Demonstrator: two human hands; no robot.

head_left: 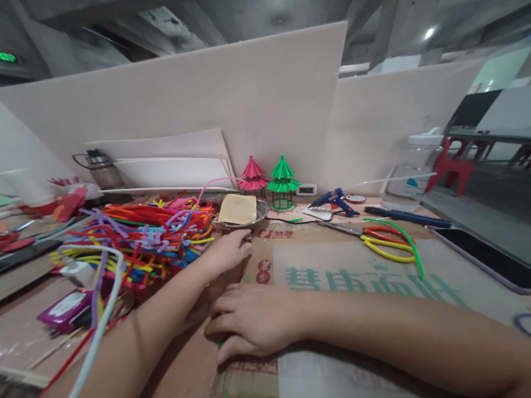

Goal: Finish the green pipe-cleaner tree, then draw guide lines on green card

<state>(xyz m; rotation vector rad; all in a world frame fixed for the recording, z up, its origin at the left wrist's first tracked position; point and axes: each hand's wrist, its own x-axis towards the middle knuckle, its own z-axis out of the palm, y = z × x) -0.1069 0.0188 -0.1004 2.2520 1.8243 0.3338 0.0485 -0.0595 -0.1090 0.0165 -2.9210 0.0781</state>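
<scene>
My left hand (230, 251) reaches to the far left edge of a flattened cardboard sheet (244, 397), just in front of a metal dish with a pale yellow square pad (237, 209) on it. Its fingertips are blurred beside something dark, so their grip is unclear. Nearer to me, my right hand (252, 319) lies palm down over the sheet's left edge, fingers apart. A speck of green shows by its fingers; what is under the palm is hidden. Scissors with red and yellow handles (388, 243) and a curved green pipe cleaner (411, 246) lie on the sheet's right part.
Colourful pipe cleaners (158, 232) are heaped on the left, near a purple box-like device (65, 310) and a white cable (104, 316). Behind stand pink (252, 177) and green (284, 182) pagoda models, a blue glue gun (334, 201) and a clear jug (406, 179). A phone (500, 260) lies right.
</scene>
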